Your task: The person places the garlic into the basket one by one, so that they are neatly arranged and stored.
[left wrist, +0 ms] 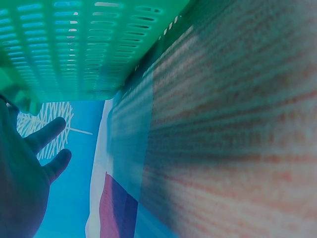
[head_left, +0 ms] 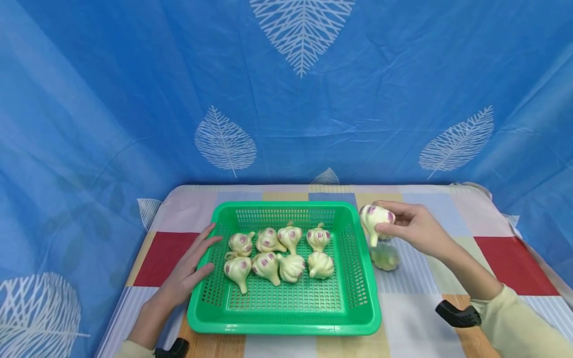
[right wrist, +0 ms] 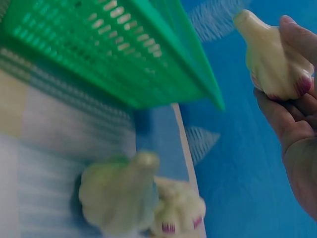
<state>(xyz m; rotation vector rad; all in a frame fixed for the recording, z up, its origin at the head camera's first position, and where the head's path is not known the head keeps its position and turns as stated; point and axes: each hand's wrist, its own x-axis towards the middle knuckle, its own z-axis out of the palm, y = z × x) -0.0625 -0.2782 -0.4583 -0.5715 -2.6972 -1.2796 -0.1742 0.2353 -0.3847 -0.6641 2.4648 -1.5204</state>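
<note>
A green plastic basket [head_left: 286,329] holds several white garlic bulbs [head_left: 291,268] with purple streaks, lying in two rough rows toward its back. Just off the basket's right rim, my right hand [head_left: 414,226] pinches a garlic bulb [head_left: 374,219] between thumb and fingers, its stem pointing down in the head view. The right wrist view shows this held garlic bulb [right wrist: 277,62] raised above the table. My left hand [head_left: 185,273] is at the basket's left rim with fingers extended; in the left wrist view the hand [left wrist: 25,183] is partly cut off.
Two more garlic bulbs stand on the table right of the basket: a near one [right wrist: 116,198] and one behind it [right wrist: 178,208]. A patchwork-patterned cloth [head_left: 412,318] covers the table. Blue leaf-print sheeting [head_left: 376,99] hangs behind and at both sides.
</note>
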